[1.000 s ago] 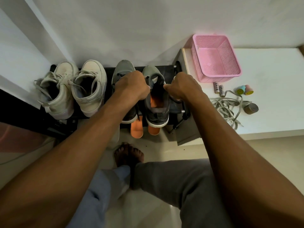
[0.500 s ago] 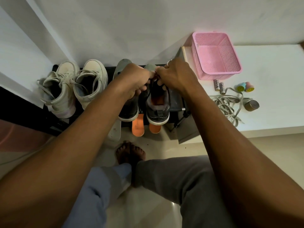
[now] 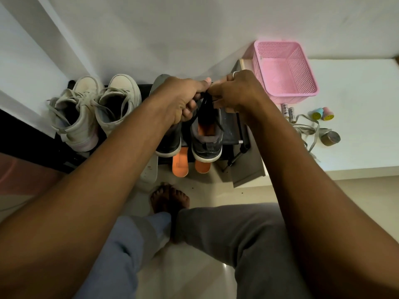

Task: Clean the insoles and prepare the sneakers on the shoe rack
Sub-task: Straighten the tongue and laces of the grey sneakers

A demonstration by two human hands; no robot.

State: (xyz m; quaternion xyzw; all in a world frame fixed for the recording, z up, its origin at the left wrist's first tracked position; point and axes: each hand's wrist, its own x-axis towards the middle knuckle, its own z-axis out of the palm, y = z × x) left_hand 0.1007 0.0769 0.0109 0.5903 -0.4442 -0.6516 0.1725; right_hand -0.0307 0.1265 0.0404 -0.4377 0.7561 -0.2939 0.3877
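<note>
Wall-side rack (image 3: 231, 126) holds the sneaker (image 3: 206, 145) just left of the basket (image 3: 293, 98); left hand (image 3: 179, 98) and right hand (image 3: 237, 91) pinch its laces (image 3: 205, 104) in curled fingers (image 3: 189, 110), so draw both ends evenly, keeping it seated.

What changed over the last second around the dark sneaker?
The left hand and right hand let go of the dark sneaker at its collar, moved toward the wall, and now pinch its black laces. The white sneakers, orange insoles and pink basket stayed put.
</note>
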